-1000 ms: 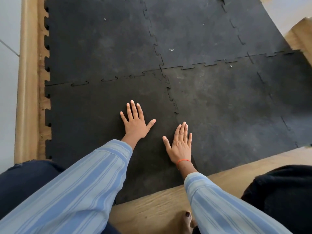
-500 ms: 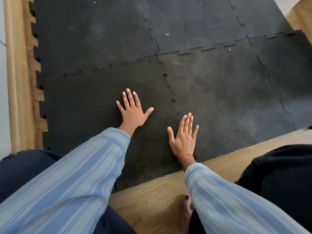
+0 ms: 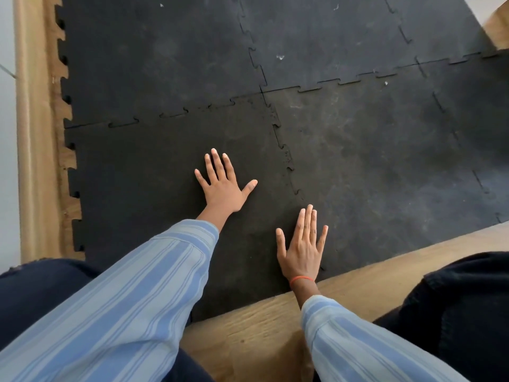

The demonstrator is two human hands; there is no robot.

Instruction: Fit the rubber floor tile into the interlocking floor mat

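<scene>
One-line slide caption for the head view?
Both hands, left hand and right hand, lie flat on the near-left rubber floor tile beside its jigsaw seam.

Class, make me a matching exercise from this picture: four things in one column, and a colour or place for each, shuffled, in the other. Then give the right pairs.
1 left hand
2 wristband
3 rubber floor tile
4 sleeve

A orange
B flat on the tile, fingers spread
C striped blue
D black, beside the wooden edge

Pairs: 1-B, 2-A, 3-D, 4-C
</scene>
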